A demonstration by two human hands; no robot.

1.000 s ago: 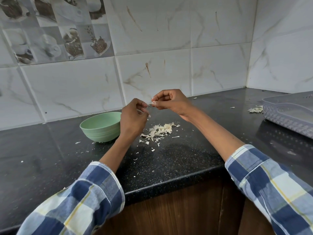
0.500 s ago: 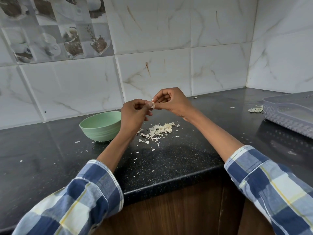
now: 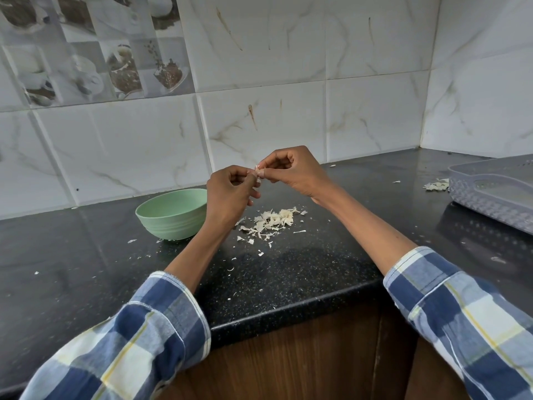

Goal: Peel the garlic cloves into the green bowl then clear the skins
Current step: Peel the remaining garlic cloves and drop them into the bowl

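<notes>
Your left hand point(image 3: 227, 194) and right hand point(image 3: 291, 171) hide nearly all of the garlic clove point(image 3: 257, 169). The grey basket point(image 3: 496, 194) runs off the right edge. The green bowl point(image 3: 173, 213) shows no visible contents from here.

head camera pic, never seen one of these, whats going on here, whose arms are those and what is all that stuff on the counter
There is no machine here. A person wears a camera on the head, so you look forward and down along their own arms, in checked sleeves, at a black counter.

The left hand and right hand meet above the counter and pinch a small garlic clove between their fingertips, peeling it. It is mostly hidden by the fingers.

Below the hands lies a pile of skins, with small scraps scattered around it. A green bowl stands to the left of the pile; its inside cannot be seen from here. At the right edge sits a grey tray, with a few more skins beside it.
</notes>
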